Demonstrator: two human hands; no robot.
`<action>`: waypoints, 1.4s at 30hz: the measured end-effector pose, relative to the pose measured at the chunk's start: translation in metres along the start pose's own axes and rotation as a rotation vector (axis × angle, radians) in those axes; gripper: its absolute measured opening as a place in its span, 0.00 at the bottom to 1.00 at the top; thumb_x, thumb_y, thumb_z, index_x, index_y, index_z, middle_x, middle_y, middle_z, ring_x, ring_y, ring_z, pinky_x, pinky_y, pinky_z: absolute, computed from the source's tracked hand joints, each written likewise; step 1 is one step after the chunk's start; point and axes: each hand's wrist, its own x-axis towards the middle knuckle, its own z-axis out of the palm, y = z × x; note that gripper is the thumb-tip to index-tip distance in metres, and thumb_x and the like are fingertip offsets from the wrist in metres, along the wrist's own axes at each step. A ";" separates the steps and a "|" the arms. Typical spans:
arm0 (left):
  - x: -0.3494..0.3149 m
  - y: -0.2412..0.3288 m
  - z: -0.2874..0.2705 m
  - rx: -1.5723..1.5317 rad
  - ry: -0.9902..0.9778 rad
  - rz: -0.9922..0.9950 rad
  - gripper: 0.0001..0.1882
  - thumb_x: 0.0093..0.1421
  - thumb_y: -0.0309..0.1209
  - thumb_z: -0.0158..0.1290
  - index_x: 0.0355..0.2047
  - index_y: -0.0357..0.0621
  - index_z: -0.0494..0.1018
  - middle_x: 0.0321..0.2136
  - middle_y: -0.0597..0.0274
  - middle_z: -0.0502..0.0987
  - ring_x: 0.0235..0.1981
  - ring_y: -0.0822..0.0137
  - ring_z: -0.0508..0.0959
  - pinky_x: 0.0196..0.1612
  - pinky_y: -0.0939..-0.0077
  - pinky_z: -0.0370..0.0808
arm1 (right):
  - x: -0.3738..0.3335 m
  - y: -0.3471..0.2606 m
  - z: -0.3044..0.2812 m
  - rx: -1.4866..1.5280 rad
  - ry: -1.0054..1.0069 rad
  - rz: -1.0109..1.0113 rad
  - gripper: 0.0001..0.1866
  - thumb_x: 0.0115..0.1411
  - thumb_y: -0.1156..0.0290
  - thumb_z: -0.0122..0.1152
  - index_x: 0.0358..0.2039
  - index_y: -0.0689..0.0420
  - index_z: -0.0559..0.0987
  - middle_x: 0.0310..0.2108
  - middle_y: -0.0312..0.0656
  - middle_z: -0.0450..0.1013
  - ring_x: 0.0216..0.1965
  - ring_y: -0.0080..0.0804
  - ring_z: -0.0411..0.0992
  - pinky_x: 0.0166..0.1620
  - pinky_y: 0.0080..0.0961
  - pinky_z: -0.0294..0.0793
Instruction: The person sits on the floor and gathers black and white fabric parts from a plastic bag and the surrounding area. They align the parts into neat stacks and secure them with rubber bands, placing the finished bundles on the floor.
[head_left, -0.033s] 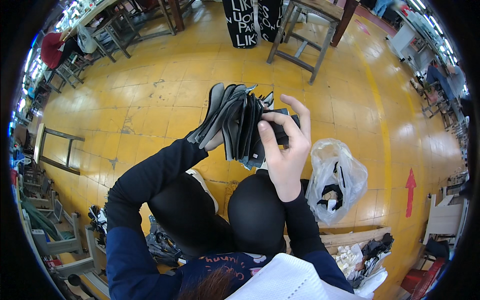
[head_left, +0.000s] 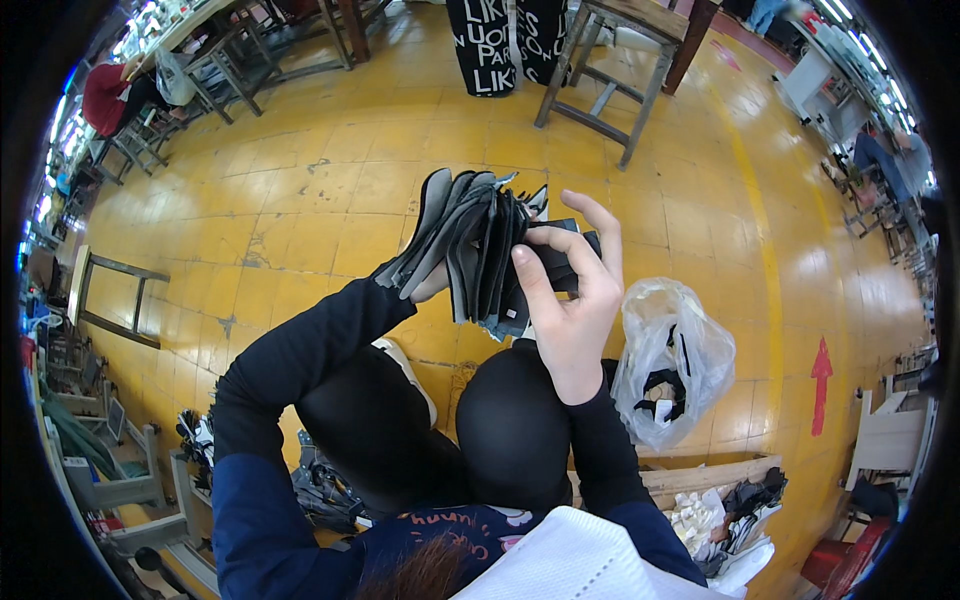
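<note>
A thick bundle of grey and black cut fabric pieces (head_left: 463, 245) is held up above my knees, fanned out at its upper left. My left hand (head_left: 431, 283) grips the bundle from its left side and underneath; most of its fingers are hidden behind the pieces. At the bundle's right edge, my right hand (head_left: 578, 295) pinches a dark piece between thumb and forefinger, with another finger raised off it. A small white square mark shows on a black piece low in the bundle.
To the right on the yellow floor (head_left: 330, 210) stands a clear plastic bag (head_left: 672, 375) with black scraps inside. A wooden crate (head_left: 715, 478) of cloth pieces is at my lower right. Ahead are a wooden stool (head_left: 610, 75) and a black patterned bag (head_left: 483, 50). A seated person (head_left: 108, 98) is far left.
</note>
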 end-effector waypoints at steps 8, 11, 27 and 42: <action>-0.004 -0.007 0.015 0.258 0.090 0.188 0.24 0.64 0.48 0.44 0.55 0.48 0.65 0.50 0.60 0.70 0.53 0.67 0.70 0.56 0.67 0.68 | 0.006 -0.001 0.003 0.013 0.112 -0.041 0.05 0.48 0.80 0.61 0.28 0.63 0.78 0.49 0.51 0.67 0.43 0.43 0.72 0.45 0.32 0.71; 0.003 0.001 0.020 0.218 0.155 0.097 0.27 0.65 0.56 0.40 0.54 0.52 0.65 0.50 0.61 0.71 0.53 0.67 0.71 0.55 0.63 0.71 | 0.012 0.002 0.007 0.087 0.182 -0.068 0.05 0.48 0.80 0.61 0.28 0.63 0.78 0.49 0.51 0.66 0.44 0.44 0.71 0.46 0.32 0.70; 0.007 -0.004 0.013 0.226 0.131 -0.097 0.38 0.62 0.57 0.43 0.65 0.46 0.53 0.62 0.55 0.59 0.62 0.64 0.62 0.66 0.65 0.57 | 0.012 0.010 0.000 -0.104 0.052 -0.019 0.09 0.47 0.78 0.63 0.30 0.66 0.76 0.48 0.51 0.67 0.40 0.42 0.73 0.42 0.31 0.72; 0.010 -0.007 0.009 0.190 0.172 -0.023 0.29 0.64 0.49 0.46 0.59 0.45 0.62 0.59 0.57 0.64 0.59 0.66 0.65 0.62 0.70 0.63 | 0.011 0.017 0.000 -0.114 0.018 -0.066 0.02 0.53 0.79 0.58 0.28 0.64 0.76 0.52 0.48 0.64 0.44 0.34 0.71 0.43 0.25 0.70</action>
